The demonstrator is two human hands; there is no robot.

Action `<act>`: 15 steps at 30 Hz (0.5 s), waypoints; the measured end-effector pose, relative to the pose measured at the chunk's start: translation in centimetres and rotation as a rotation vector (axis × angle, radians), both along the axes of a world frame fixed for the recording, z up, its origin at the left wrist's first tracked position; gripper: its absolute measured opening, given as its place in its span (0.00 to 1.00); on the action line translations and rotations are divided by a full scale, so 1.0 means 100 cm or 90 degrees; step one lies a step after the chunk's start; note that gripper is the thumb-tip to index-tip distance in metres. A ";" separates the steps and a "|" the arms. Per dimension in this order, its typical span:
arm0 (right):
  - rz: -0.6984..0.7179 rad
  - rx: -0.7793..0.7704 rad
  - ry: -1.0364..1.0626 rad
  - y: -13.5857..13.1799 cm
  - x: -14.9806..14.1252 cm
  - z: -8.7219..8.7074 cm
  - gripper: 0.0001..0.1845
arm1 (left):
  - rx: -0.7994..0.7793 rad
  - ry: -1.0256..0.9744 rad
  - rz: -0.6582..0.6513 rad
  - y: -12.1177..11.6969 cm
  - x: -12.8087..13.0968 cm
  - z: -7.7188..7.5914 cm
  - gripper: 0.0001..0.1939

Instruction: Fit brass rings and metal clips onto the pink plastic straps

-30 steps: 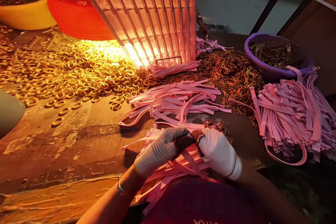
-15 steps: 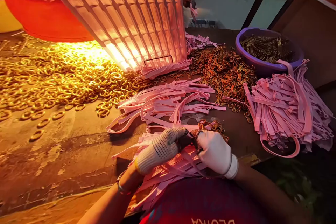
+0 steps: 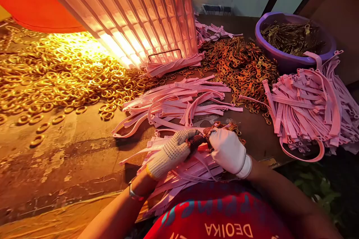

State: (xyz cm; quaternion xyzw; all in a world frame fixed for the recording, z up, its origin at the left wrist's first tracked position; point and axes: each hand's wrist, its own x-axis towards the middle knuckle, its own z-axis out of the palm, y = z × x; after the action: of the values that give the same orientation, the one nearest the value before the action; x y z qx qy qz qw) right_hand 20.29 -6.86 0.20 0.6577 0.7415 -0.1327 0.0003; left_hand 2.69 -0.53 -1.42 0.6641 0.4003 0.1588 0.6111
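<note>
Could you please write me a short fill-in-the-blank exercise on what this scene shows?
1. The left hand and the right hand are each covered by a ____.
2. The basin at the right is coloured ____.
3. The straps heaped nearest the basin are coloured ____.
4. The many golden pieces spread at the left are shaped like ____.

Missing words: glove; purple; pink; rings.

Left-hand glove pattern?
Dark dots across the pale knit glove on the left hand; best seen in the head view.
</note>
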 end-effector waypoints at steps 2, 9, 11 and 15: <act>0.035 0.021 -0.073 0.001 -0.002 0.003 0.13 | 0.083 0.013 -0.022 0.004 0.002 0.002 0.12; 0.031 0.032 -0.042 0.003 0.005 0.004 0.14 | -0.161 0.003 -0.095 0.013 0.010 0.002 0.12; 0.002 0.037 0.012 0.000 0.006 0.004 0.16 | -0.245 -0.037 -0.069 0.011 0.011 -0.001 0.16; -0.038 0.088 0.105 -0.007 0.007 0.002 0.20 | -0.322 -0.168 -0.061 0.007 0.011 -0.007 0.22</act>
State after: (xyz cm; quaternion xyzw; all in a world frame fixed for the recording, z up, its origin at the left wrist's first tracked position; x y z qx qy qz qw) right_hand 20.97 -7.52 0.38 0.6647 0.7265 -0.1349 -0.1105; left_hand 3.75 0.13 -2.12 0.4821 0.3123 0.1098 0.8111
